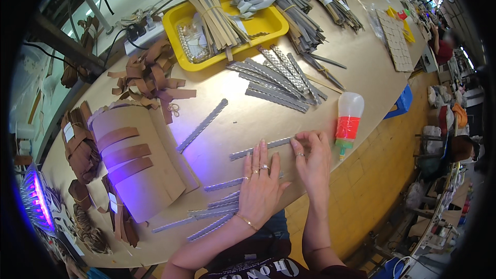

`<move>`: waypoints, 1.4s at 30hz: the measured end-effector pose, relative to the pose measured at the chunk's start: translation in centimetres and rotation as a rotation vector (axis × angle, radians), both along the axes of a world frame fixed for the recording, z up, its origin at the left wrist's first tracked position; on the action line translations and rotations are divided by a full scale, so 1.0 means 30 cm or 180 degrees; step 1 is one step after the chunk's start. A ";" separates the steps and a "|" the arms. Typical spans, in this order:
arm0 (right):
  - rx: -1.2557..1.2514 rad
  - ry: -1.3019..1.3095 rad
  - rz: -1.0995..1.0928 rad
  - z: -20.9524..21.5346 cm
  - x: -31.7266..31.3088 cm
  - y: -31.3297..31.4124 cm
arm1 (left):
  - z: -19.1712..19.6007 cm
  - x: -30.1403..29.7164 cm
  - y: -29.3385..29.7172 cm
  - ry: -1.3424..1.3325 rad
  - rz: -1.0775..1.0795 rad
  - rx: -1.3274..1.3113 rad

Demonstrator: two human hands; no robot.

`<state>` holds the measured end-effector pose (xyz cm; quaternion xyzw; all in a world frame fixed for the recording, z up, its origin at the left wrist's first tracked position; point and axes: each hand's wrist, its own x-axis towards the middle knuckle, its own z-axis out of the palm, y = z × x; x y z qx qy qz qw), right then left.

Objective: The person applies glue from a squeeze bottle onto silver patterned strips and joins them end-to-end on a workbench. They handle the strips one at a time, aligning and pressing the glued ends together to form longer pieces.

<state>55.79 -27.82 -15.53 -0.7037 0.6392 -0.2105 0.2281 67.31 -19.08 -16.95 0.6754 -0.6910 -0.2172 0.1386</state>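
Observation:
A narrow grey strip with a pale braided cord along it [241,153] lies on the table in front of me. My left hand [260,186] is stretched out flat, its fingertips resting at the strip's near edge. The far right end of that strip is pinched between the thumb and forefinger of my right hand [313,163]. More braid-edged grey strips [213,212] lie loosely beside and partly under my left hand and wrist. To the right of my right hand, a squeeze bottle [347,124] with a red band stands on its green nozzle end or lies tilted; I cannot tell which.
Grey strips and braids [276,82] are heaped at the back, near a yellow tray [181,54] of bundled strips. A curved brown board [147,191] with leather-like bands sits at left, by a glowing purple lamp [40,199]. One separate strip [202,125] lies mid-table.

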 end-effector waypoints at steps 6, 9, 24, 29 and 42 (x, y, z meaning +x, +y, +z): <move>0.0035 -0.0122 -0.0018 -0.016 0.003 0.006 | -0.003 0.002 0.001 -0.0087 -0.0037 0.0002; 0.0121 -0.0306 0.0007 -0.015 -0.002 -0.001 | -0.001 0.002 0.000 -0.0117 -0.0038 0.0018; 0.0397 -0.0293 0.0714 0.046 -0.054 -0.059 | 0.021 0.146 -0.041 0.0399 0.0786 -0.0312; 0.0241 -0.0509 0.0827 0.018 0.000 -0.038 | 0.026 0.157 -0.071 0.1602 0.1499 -0.0095; 0.0394 0.0041 0.1018 0.002 0.132 0.058 | 0.057 0.260 -0.013 0.1981 0.2178 0.0253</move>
